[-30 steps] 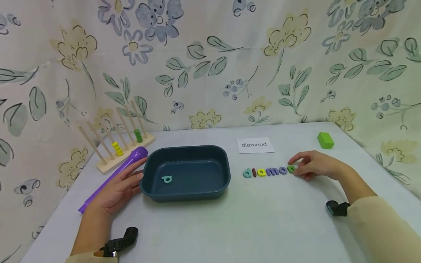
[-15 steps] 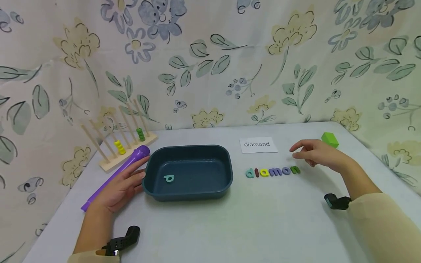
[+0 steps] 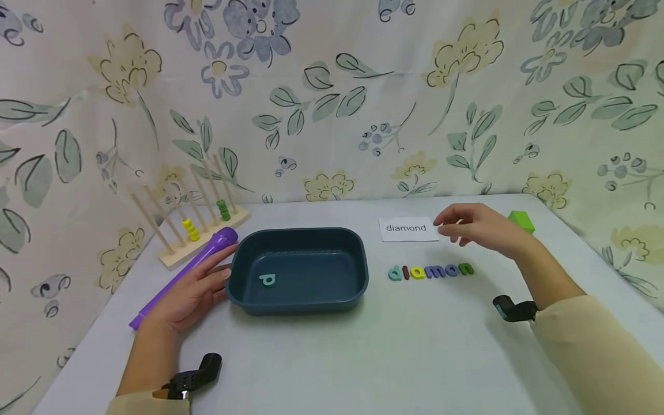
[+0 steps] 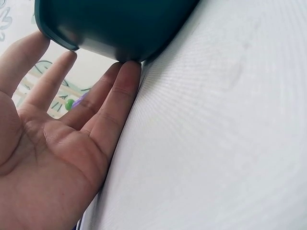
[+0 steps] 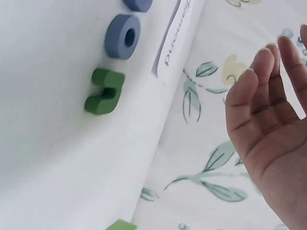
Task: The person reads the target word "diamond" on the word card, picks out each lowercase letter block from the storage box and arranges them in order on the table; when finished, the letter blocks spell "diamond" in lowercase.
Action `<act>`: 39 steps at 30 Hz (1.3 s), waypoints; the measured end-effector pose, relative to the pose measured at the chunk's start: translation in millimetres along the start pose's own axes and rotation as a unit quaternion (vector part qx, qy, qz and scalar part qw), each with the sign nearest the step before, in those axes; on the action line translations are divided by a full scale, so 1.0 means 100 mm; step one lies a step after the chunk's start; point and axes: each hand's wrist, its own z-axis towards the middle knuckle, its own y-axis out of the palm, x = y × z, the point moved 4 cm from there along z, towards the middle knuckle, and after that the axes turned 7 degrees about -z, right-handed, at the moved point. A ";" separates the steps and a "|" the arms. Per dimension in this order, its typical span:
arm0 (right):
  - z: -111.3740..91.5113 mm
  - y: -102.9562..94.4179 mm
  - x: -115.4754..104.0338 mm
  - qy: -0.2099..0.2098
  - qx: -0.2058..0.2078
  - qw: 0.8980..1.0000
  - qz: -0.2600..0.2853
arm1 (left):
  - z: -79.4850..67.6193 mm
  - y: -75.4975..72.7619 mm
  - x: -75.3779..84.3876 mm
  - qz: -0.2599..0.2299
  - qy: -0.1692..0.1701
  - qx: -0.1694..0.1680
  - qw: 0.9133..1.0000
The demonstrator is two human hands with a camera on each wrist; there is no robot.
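A dark teal tray [image 3: 298, 308] stands on the table, with one teal letter [image 3: 267, 280] lying inside it. My left hand [image 3: 194, 294] touches the tray's left side with extended fingertips, as the left wrist view also shows. To the right, loose letters spell "diamon", from a teal d [image 3: 395, 273] to a green n [image 3: 466, 268]. My right hand [image 3: 477, 227] hovers above and behind that row, near the right end of a white card [image 3: 408, 229] printed "diamond". Its fingers are loosely bent and hold nothing in the right wrist view.
Behind my left hand lies a purple toy microphone [image 3: 207, 251]. A wooden peg stand [image 3: 202, 239] with yellow and green beads is at the back left. At the back right sits a green block [image 3: 521, 221]. Patterned cloth [image 3: 321, 115] hangs behind the table.
My right hand has let go of the green n, lifted, and moved back and left toward the card. My left hand stays at the tray.
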 end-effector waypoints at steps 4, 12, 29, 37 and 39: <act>0.09 0.02 -0.22 -0.025 -0.008 1.000 0.005 | 0.00 -0.01 0.02 -0.002 0.001 0.002 1.000; 0.24 0.14 -0.63 -0.067 -0.043 0.997 0.009 | 0.00 -0.02 0.00 0.003 0.001 -0.001 1.000; 0.72 0.40 -1.45 -0.142 -0.122 0.982 0.010 | -0.01 -0.03 0.01 0.012 0.003 0.005 1.000; 0.92 0.61 -1.71 -0.150 -0.157 0.976 0.029 | 0.00 -0.02 -0.01 0.019 0.002 0.006 1.000; 0.97 0.67 -1.77 -0.151 -0.163 0.975 0.029 | 0.00 -0.02 -0.02 0.019 0.002 0.008 1.000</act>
